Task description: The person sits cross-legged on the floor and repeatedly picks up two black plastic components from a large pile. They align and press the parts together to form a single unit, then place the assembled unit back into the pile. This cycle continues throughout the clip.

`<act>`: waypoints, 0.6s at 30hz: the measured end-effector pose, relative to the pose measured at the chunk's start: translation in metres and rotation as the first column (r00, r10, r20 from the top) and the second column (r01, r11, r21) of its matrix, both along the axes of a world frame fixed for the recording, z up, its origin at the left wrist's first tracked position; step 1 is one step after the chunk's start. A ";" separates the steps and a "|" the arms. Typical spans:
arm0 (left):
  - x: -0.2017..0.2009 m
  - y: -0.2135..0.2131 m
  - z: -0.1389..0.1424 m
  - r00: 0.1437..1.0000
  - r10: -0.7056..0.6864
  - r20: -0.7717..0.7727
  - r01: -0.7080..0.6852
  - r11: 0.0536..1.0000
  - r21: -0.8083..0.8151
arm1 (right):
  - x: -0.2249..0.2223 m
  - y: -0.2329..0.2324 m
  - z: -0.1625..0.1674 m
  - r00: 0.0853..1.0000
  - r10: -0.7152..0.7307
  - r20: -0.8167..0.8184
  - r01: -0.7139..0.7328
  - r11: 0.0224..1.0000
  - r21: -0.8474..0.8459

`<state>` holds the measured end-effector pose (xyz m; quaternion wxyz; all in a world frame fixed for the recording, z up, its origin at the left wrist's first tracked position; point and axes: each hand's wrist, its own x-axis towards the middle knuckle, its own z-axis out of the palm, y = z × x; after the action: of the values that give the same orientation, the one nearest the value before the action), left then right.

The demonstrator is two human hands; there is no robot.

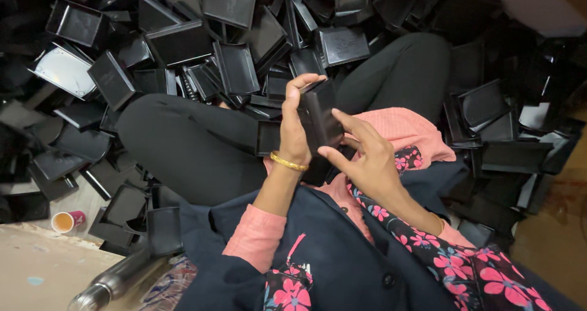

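over the lap: both hands up in front, sharing one black tray
left hand (pixel 295 133): fingers wrapped tight round the left edge of the black tray (pixel 318 116), gold bangle (pixel 288 162) on the wrist
right hand (pixel 365 158): thumb and fingertips pinching the tray's lower right side
tray: tilted on edge, held above the crossed legs in black trousers (pixel 202 146)
around: heap of black trays (pixel 183 42) piled on the floor all about
floor, lower left: small paper cup (pixel 66 221), steel bottle (pixel 116 280) lying near it

Pale, stained floor (pixel 43 268) at lower left; heaped around it, black plastic trays (pixel 183 42); beside the heap, a small paper cup (pixel 64 222); nearby, a steel bottle (pixel 116 280).
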<state>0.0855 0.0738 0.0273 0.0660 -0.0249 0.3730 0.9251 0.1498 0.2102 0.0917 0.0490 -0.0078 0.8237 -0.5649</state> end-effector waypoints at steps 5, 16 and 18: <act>-0.005 -0.007 0.009 0.977 0.038 -0.211 -0.120 0.913 -0.390 | -0.015 0.021 -0.006 0.947 0.132 0.292 -0.047 0.958 -0.282; -0.011 -0.041 0.022 0.878 0.235 -0.417 -0.477 0.368 -0.798 | 0.001 0.012 -0.025 0.997 0.064 0.046 -0.045 0.945 -0.325; -0.013 -0.043 0.025 0.887 0.225 -0.404 -0.462 0.373 -0.805 | -0.006 0.011 -0.013 0.997 0.069 -0.041 -0.077 0.968 -0.237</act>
<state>0.0728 0.0308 0.0525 -0.1948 -0.0275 0.7889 0.5822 0.1442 0.2211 0.0790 0.0551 -0.0531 0.7496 -0.6574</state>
